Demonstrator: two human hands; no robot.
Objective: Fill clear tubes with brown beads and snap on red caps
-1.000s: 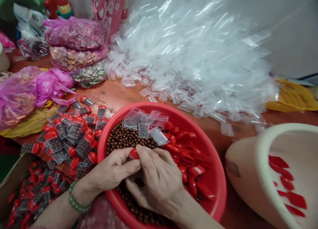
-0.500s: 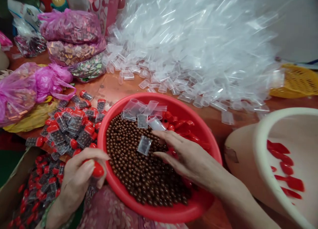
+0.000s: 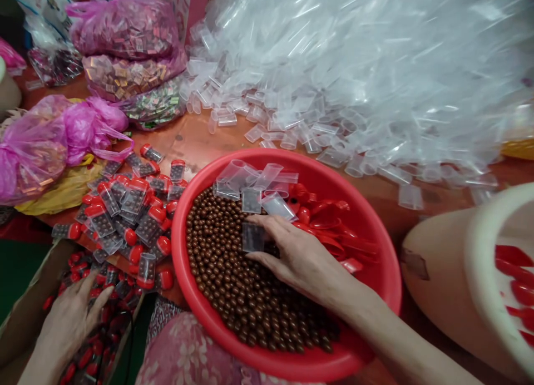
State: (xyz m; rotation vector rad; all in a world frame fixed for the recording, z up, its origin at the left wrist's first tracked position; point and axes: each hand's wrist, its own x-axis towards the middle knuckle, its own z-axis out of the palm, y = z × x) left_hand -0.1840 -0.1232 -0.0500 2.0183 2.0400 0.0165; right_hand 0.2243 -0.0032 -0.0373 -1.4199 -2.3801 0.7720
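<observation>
My right hand (image 3: 298, 251) is in the red basin (image 3: 183, 207), thumb and fingers at either edge of a short clear plastic tube (image 3: 253, 238). Beneath it lie many small, round brown balls (image 3: 221, 279). More clear tubes (image 3: 269, 175) rest at the basin's back, and red plastic pieces (image 3: 329, 218) fill its right side. Down on the left, my left hand (image 3: 69, 315) hangs over a cardboard box (image 3: 25, 301) of red-capped containers, fingers apart and nothing visible in them. A pile of red-capped clear containers (image 3: 133, 198) filled with balls covers the table between box and basin.
Behind the basin spreads a large heap of clear tubes (image 3: 354, 84). Pink plastic bags (image 3: 129, 26) of small pieces stand at the back left. On the right is a cream bucket (image 3: 450, 251) holding red pieces. A patterned cloth (image 3: 187, 346) shows at the front.
My left hand has moved down and left from the basin's edge to the box, and its red-capped container is no longer in it. My right hand has closed on the clear tube.
</observation>
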